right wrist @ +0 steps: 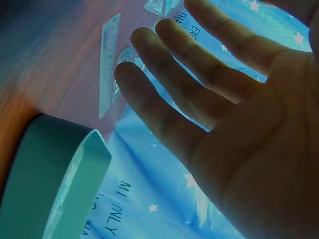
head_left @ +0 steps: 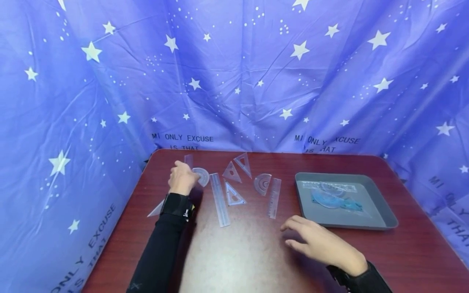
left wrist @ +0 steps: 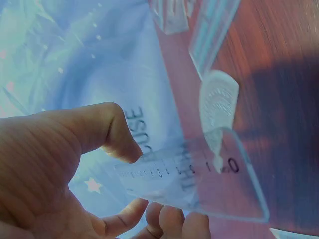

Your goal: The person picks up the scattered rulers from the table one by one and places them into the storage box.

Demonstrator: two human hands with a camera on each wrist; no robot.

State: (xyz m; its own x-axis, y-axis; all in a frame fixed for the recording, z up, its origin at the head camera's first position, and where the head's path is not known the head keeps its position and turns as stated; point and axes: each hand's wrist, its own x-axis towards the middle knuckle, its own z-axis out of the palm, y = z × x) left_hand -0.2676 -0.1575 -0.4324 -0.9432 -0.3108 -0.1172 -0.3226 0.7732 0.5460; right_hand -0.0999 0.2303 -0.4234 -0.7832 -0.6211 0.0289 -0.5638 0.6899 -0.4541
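Observation:
My left hand pinches a clear ruler between thumb and fingertips at the table's far left. In the left wrist view the ruler's zero end points away from the fingers. Close beside that hand lies a clear protractor, and a set square is partly hidden behind the wrist. My right hand hovers over the table in front of the tray's near left corner, fingers relaxed and apart, holding nothing. A short clear ruler and a second protractor lie beyond its fingertips.
On the right stands a grey tray with several clear and bluish pieces inside. Mid-table lie a long ruler and three triangles, one a set square nearest me. A starry blue curtain hangs behind the table.

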